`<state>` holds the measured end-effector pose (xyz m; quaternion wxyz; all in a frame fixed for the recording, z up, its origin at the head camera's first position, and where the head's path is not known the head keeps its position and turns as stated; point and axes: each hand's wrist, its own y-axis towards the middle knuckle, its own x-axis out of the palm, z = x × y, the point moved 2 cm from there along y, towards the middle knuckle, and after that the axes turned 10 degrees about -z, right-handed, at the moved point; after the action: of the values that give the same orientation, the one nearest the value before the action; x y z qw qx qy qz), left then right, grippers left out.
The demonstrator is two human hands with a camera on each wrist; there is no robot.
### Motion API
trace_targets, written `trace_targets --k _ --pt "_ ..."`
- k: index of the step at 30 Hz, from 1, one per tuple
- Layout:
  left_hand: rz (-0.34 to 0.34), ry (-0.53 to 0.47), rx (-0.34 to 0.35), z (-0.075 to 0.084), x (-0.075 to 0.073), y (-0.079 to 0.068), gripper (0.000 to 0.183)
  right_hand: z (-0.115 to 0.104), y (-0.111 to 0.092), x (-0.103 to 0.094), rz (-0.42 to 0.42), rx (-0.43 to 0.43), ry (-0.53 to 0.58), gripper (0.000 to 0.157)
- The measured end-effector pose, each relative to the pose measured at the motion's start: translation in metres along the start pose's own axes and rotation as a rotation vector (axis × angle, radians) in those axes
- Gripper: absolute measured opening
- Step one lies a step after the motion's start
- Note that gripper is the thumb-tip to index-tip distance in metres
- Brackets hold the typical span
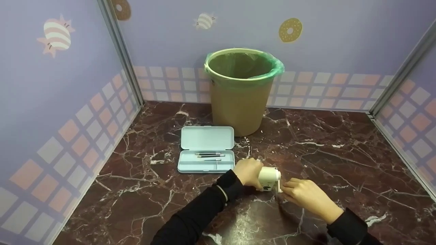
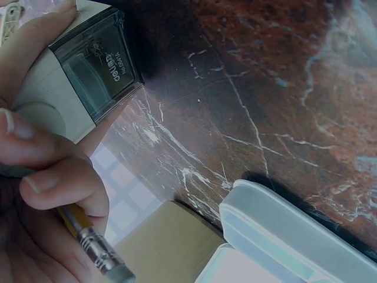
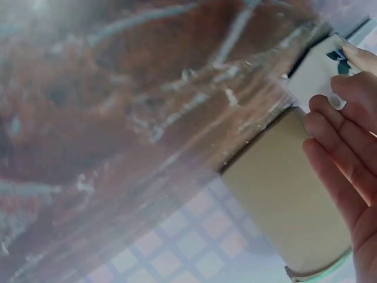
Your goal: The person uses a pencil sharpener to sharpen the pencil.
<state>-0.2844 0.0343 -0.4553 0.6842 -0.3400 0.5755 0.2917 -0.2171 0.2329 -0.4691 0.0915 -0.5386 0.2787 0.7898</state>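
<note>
A cream pencil sharpener (image 1: 267,178) with a crank lies in front of the person, its clear shavings drawer (image 2: 99,66) showing in the left wrist view. The left hand (image 1: 248,173) grips the sharpener's body from the left. Between that hand's curled fingers runs a yellow pencil (image 2: 94,244), eraser end outward; its front end is hidden by the fingers. On the other side, the right hand (image 1: 308,196) holds the crank handle (image 1: 279,188) with thumb and fingers. The handle's round end (image 3: 336,101) shows beside the fingertips in the right wrist view.
Left of the sharpener, a light blue pencil case (image 1: 207,166) stands open with several pencils (image 1: 210,154) inside. A tan trash bin (image 1: 238,102) with a green liner (image 1: 277,66) stands behind it. Patterned panels (image 1: 327,44) enclose the dark marbled table (image 1: 136,200).
</note>
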Motion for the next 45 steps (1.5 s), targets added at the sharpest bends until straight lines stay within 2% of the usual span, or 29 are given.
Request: trace_targets --k 11,20,35,45 --pt "-0.012 -0.003 -0.007 0.000 0.000 0.002 0.049 0.007 0.003 -0.025 0.031 -0.043 -0.020 0.030" --pt "-0.004 0.014 -0.008 0.001 0.000 0.001 0.051 0.019 0.013 -0.041 0.071 -0.025 -0.022 0.025" --pt "-0.002 0.000 0.011 0.000 0.000 0.002 0.050 0.044 0.029 -0.035 0.070 0.048 -0.020 0.022" --pt "-0.011 0.007 0.013 0.001 -0.002 0.000 0.051 0.057 0.034 -0.019 0.008 0.143 0.013 0.015"
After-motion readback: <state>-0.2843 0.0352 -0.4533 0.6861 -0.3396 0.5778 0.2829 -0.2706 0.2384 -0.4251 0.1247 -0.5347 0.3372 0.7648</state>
